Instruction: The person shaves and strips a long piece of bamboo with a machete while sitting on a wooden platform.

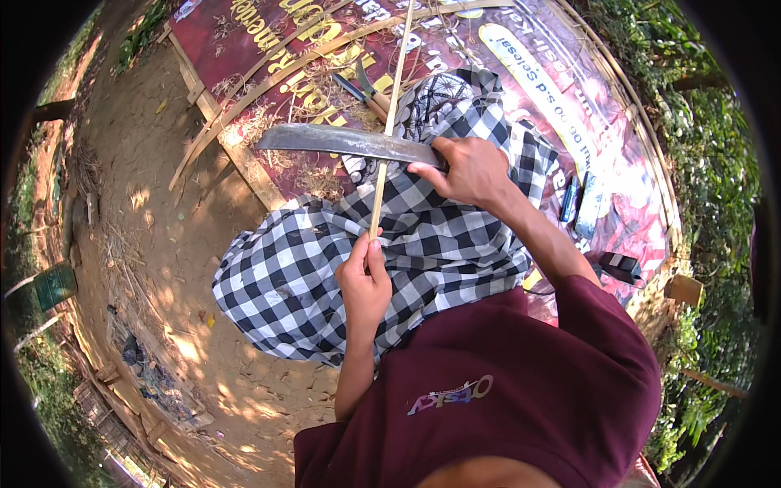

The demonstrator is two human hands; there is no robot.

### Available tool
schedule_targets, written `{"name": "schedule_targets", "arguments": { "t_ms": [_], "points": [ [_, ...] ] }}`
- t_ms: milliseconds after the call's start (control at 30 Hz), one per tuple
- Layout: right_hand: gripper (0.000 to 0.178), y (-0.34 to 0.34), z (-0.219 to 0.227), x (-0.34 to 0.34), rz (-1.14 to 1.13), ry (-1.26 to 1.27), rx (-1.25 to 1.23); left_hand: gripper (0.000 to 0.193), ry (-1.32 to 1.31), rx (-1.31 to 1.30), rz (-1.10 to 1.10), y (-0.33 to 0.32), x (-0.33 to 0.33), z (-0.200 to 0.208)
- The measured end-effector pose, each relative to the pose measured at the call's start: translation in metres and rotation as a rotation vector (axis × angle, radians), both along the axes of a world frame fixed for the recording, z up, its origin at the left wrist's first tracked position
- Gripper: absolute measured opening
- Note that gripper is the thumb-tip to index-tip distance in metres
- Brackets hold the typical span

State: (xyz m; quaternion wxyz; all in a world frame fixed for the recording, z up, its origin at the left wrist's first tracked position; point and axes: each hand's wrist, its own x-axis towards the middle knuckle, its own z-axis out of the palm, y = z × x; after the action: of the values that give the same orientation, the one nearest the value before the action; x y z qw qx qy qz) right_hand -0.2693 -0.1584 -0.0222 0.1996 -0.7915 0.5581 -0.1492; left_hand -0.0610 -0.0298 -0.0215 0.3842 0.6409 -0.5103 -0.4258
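Red banner (200, 47) below; toward its left edge my right hand (470, 168) points a gripped machete (325, 141); my left hand (364, 272) pinches a strip (379, 191).

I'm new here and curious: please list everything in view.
Large knife: one, grey, centre
Thin strip: one, pale, crossing under large knife
Checked cloth: one, black and white, over lap
Banner: one, reddish, upper centre
Smaller blades: two, greyish, beyond large knife
Curved strips: several, tan, upper left
Shavings: many, pale, on banner
Slim object: one, blue, banner's right
Boxy object: one, black, right
Plank: one, tan, banner's left edge
Ground: one stretch, brown, left
Plants: many, green, picture's edges
Shirt: one, maroon, bottom
Left fingers: one set, bare, pinching thin strip
Right fingers: one set, bare, gripping large knife
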Motion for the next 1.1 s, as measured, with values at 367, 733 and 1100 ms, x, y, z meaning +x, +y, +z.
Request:
{"name": "schedule_targets", "arguments": {
  "t_ms": [367, 733, 1100],
  "points": [
    [0.065, -0.024, 0.001, 0.001, -0.050, 0.055, -0.221, 0.021, -0.079, -0.034, 0.021, 0.007, 0.008, 0.004],
    [0.069, -0.038, 0.008, -0.004, 0.063, 0.172, -0.114, 0.019, -0.058, 0.020, 0.015, 0.026, 0.013, 0.004],
    [0.066, 0.023, 0.011, 0.026, 0.380, 0.099, -0.136, 0.020, 0.050, 0.035, 0.001, 0.022, 0.018, 0.006]
  ]
}}
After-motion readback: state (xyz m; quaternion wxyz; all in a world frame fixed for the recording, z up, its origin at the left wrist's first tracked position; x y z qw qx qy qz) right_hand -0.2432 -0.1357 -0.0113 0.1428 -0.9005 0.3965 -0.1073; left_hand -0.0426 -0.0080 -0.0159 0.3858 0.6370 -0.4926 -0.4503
